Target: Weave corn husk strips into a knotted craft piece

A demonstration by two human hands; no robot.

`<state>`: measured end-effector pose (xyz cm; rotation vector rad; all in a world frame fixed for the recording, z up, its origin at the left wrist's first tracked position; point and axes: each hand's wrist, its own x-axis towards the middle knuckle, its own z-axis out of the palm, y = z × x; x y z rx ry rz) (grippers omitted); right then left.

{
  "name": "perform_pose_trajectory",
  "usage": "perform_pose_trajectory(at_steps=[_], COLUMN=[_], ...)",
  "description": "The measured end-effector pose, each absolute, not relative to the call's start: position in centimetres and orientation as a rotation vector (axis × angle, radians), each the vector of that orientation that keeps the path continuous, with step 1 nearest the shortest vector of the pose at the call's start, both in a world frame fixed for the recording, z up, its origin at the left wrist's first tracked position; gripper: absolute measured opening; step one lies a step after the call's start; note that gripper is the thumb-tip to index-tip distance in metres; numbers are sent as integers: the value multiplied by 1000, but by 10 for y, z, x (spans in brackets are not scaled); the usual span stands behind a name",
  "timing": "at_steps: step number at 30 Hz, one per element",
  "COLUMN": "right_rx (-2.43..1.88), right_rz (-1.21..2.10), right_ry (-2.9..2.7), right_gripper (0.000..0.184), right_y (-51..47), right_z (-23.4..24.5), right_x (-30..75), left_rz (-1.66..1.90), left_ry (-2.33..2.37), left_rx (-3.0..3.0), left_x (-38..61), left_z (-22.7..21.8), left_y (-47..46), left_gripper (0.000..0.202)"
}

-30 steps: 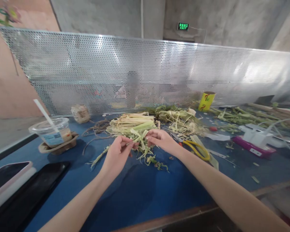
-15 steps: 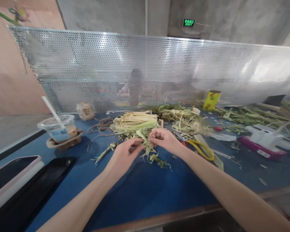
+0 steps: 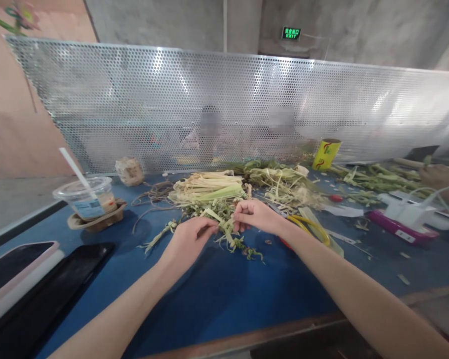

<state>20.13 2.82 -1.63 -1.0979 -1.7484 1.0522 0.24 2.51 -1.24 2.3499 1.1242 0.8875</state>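
Observation:
My left hand [image 3: 194,237] and my right hand [image 3: 255,216] meet over the blue table. Between them is a pale green, knotted-looking corn husk piece [image 3: 226,225], its frayed ends hanging toward me. Left thumb and fingertips pinch its left side; the right fingers are curled in at its right side, partly hiding it. Just behind lie a stack of pale dry corn husks [image 3: 205,187] and a clump of curly green knotted pieces [image 3: 219,208]. One loose twisted piece [image 3: 162,234] rests left of my left hand. Yellow-handled scissors [image 3: 314,229] lie beside my right forearm.
At left stand a plastic cup [image 3: 88,199] in a cardboard holder, a phone [image 3: 17,269] and a black slab [image 3: 56,299]. Brown cord [image 3: 153,195] is behind. To the right are a yellow roll [image 3: 326,154], a purple power strip [image 3: 402,227] and another person's hand [image 3: 439,177]. A perforated metal panel [image 3: 134,99] closes the back.
Both hands have shifted slightly around the husk piece, the right fingers curling lower and the left fingers closing together. Another person's hand has appeared at the far right.

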Motion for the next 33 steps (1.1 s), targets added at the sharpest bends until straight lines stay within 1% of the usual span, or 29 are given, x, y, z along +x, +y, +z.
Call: perform_pose_trajectory(at_steps=[3, 6, 9, 10, 13, 15, 20, 25, 33], right_rx=[-1126, -1145, -1116, -1088, -996, -967, -1007, -1006, -998], right_rz=[1074, 1117, 1119, 1143, 1211, 1242, 1257, 1220, 1130], right_ry=[-1788, -1826, -1798, -1770, -1630, -1568, -1582, -1671, -1550], right_gripper=[26, 30, 30, 28, 24, 23, 27, 17, 20], right_y=[21, 14, 11, 12, 15, 16, 14, 10, 10], right_z=[-13, -11, -12, -12, -15, -18, -17, -15, -19], right_x=[199, 191, 184, 182, 178, 176, 174, 175, 171], left_rz=[828, 802, 862, 888, 927, 930, 949, 938, 946], left_ry=[1075, 1052, 1043, 1029, 960, 915, 927, 935, 904], left_rx=[2390, 2372, 2125, 1989, 1629, 1537, 1614, 1584, 1529], left_x=[4, 6, 8, 9, 14, 16, 15, 13, 15], left_z=[-12, -11, -12, -13, -15, -17, -18, -16, -12], left_y=[22, 20, 19, 18, 18, 18, 18, 14, 9], left_gripper=[20, 20, 14, 17, 40, 52, 52, 66, 65])
